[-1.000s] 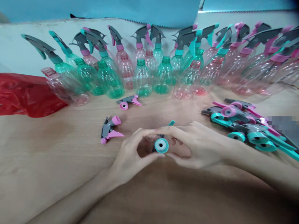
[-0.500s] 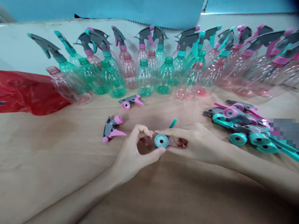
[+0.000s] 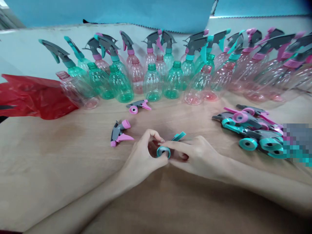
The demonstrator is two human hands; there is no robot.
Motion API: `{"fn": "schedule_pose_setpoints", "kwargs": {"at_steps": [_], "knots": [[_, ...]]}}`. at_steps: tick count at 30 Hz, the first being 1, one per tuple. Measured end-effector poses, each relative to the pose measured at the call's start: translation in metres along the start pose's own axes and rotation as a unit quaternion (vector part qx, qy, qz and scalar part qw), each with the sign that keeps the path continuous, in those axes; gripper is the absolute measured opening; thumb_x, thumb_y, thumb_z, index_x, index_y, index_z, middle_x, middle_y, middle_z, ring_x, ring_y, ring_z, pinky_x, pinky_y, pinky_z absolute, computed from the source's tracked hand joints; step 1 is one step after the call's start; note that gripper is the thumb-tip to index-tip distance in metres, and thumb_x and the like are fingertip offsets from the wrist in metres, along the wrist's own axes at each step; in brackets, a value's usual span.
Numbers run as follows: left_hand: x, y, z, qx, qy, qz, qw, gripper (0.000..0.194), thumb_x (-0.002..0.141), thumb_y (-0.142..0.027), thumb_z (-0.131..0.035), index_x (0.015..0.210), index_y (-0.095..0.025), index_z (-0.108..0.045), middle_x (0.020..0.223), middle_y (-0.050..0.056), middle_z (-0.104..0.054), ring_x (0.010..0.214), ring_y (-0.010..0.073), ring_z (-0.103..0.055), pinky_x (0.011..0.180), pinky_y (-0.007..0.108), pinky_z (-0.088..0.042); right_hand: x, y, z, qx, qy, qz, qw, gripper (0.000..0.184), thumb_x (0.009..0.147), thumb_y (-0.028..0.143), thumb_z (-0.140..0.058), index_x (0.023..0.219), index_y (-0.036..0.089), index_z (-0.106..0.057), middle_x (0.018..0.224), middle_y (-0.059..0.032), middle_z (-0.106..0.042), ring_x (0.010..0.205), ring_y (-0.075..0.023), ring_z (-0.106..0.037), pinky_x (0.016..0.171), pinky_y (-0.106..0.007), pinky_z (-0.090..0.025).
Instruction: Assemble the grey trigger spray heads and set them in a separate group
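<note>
where hands [image 3: 138,157] curl — plastic ring [image 3: 161,149]

From the teal-and-grey plastic spray head [image 3: 159,150] between our left hand [image 3: 143,152] and right hand [image 3: 198,154], one pink-and-grey plastic spray head [image 3: 117,131] lies toward ten o'clock, its pink-and-grey plastic twin [image 3: 140,104] toward eleven, a grey-pink-teal plastic spray-head pile [image 3: 260,134] past two. Behind, translucent green and pink plastic bottles [image 3: 152,84] span ten to two, a red plastic bag [image 3: 39,97] at their ten-o'clock end.
</note>
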State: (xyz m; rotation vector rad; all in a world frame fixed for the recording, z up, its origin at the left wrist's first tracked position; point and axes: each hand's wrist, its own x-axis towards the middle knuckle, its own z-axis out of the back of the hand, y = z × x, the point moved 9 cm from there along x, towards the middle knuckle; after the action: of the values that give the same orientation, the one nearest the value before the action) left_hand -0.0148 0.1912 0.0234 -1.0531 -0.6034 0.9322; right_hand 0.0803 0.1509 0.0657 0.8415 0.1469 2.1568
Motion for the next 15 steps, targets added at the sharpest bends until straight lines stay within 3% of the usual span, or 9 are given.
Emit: {"fn": "schedule_pose_setpoints", "kwargs": {"at_steps": [7, 11, 15], "knots": [[-0.008, -0.026, 0.003, 0.164, -0.065, -0.045, 0.983, 0.025, 0.063, -0.007, -0.051, 0.084, -0.020, -0.042, 0.080, -0.001, -0.055, 0.076, 0.0165, -0.058, 0.067, 0.031, -0.047, -0.007, 0.019, -0.003, -0.027, -0.010, 0.087, 0.996, 0.021, 0.087, 0.016, -0.048, 0.104, 0.011, -0.059, 0.067, -0.0017, -0.067, 0.054, -0.0115, -0.060, 0.049, -0.022, -0.042], [-0.011, -0.029, 0.003, 0.186, -0.080, -0.055, 0.978, 0.022, 0.065, -0.010, -0.053, 0.083, -0.020, -0.043, 0.080, 0.000, -0.056, 0.077, 0.0179, -0.057, 0.068, 0.033, -0.047, -0.009, 0.025, -0.003, -0.057, -0.021, 0.094, 0.994, 0.019, 0.087, 0.015, -0.047, 0.101, 0.012, -0.060, 0.068, -0.0025, -0.068, 0.056, -0.0124, -0.062, 0.051, -0.023, -0.043], [-0.012, -0.030, -0.002, 0.159, -0.062, -0.094, 0.981, 0.022, 0.069, -0.008, -0.054, 0.086, -0.019, -0.047, 0.086, 0.000, -0.057, 0.083, 0.0167, -0.058, 0.074, 0.032, -0.047, -0.009, 0.025, -0.003, -0.069, -0.010, 0.066, 0.995, 0.019, 0.087, 0.014, -0.044, 0.097, 0.015, -0.061, 0.062, 0.0011, -0.064, 0.050, -0.0107, -0.057, 0.047, -0.023, -0.037]]}}
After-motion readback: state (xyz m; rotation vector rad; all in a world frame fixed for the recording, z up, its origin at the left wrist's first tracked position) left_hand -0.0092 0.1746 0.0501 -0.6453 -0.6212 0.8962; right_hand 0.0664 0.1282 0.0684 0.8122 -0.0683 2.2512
